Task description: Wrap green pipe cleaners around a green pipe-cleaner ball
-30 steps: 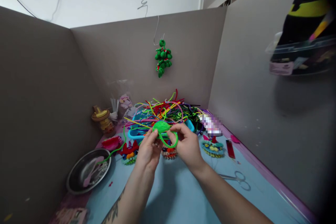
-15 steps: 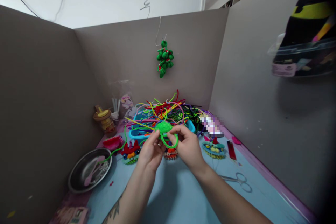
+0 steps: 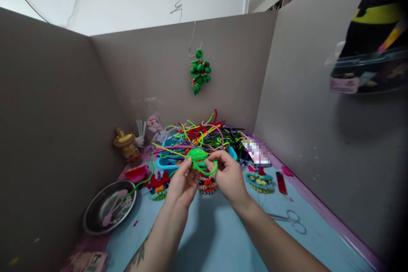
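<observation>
Between my two hands is a bright green coiled pipe cleaner piece (image 3: 196, 154), a rounded oval with a loose loop hanging below it. My left hand (image 3: 185, 182) pinches its left edge between thumb and finger. The thumb and fingers of my right hand (image 3: 227, 174) are closed on the loop at the right side. Both hands hold the piece above the blue table mat, in front of a blue tray (image 3: 162, 161) heaped with pipe cleaners (image 3: 204, 134) of many colours. Below and behind the hands sits an orange and beige fuzzy figure (image 3: 208, 185), partly hidden.
A metal bowl (image 3: 91, 214) with a pink tool and small white bits stands at left. Colourful fuzzy figures (image 3: 259, 180) sit right, near scissors (image 3: 291, 220) and a red strip (image 3: 281, 182). A green hanging ornament (image 3: 200, 72) is on the back partition; a brown jar (image 3: 127, 146) stands back left.
The green loop has turned flatter and stretched sideways as my right hand pulls it slightly right. The coiled oval has shifted a little left and down.
</observation>
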The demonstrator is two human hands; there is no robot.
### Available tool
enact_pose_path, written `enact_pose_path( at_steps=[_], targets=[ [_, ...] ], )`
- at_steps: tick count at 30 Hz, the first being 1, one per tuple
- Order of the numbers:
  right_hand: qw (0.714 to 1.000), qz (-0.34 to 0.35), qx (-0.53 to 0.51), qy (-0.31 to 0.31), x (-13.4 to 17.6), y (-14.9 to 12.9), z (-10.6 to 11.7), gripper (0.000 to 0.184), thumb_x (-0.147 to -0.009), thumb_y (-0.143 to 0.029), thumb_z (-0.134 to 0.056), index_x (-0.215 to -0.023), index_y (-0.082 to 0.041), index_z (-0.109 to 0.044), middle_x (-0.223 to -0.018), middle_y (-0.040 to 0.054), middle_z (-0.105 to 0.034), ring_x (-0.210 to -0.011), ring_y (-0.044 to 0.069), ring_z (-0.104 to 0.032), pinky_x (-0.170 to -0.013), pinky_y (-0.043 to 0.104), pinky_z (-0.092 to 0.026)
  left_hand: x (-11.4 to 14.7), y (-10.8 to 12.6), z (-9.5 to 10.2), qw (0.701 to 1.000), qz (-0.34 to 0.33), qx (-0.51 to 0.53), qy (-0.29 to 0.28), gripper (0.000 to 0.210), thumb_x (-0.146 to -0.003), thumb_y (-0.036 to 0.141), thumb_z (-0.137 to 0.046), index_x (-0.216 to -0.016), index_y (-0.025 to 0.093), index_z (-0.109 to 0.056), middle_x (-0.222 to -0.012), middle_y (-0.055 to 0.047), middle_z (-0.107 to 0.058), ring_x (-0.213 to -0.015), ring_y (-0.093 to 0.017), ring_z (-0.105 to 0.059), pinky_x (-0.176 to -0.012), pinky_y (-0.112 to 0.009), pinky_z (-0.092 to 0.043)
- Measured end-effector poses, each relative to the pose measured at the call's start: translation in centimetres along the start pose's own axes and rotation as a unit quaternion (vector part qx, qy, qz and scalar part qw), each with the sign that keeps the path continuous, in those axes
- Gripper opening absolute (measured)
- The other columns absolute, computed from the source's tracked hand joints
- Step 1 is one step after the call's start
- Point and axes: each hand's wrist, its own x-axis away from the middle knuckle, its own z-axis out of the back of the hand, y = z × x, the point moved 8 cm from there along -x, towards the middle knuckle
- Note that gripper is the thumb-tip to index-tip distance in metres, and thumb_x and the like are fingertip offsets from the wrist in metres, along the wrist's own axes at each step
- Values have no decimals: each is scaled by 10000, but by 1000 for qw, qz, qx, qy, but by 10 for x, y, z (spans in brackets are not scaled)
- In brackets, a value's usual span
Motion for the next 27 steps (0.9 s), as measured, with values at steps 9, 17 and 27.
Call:
enact_pose_path(
  at_steps=[9,17,27],
  targets=[
    [998,59,22,-15,-4,-9,3,62,-737,-192,-679,-678,-203,-663,-742,23,-618,-768,192,-568,-726,334,-438,2,-5,-1,999,24,27,-22,102,-835,58,-559,-792,117,-631,-630,-16,-699,-502,-90,-642,-504,-172,-520],
    [987,148,60,-3,6,-38,4,117,-748,-112,-684,-711,-220,-662,-690,2,-629,-742,182,-542,-683,315,-431,10,-8,-13,996,51,12,-78,122,-849,91,-532,-872,94,-652,-701,-57,-713,-555,-110,-639,-561,-205,-521],
    [968,218,126,6,10,-56,10,129,-788,-152,-667,-704,-217,-595,-722,14,-591,-776,196,-506,-694,329,-424,21,-5,-21,993,46,6,-107,147,-789,87,-592,-919,113,-655,-771,-45,-729,-640,-117,-659,-651,-218,-531]
  ],
)
